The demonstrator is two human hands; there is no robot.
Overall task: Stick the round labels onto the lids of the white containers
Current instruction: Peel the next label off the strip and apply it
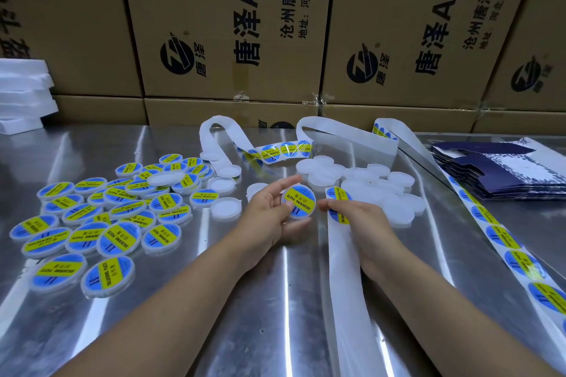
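My left hand holds a white round container by its rim, its lid bearing a blue and yellow label. My right hand pinches a round label at the end of the white backing strip, just right of the held container. Several labelled containers lie in a pile at the left. Several unlabelled white containers lie behind my hands.
The metal table carries a long label strip running down the right side and curled used backing at the back. Flat dark blue cartons are stacked at the right. Cardboard boxes wall the back; white foam sits at far left.
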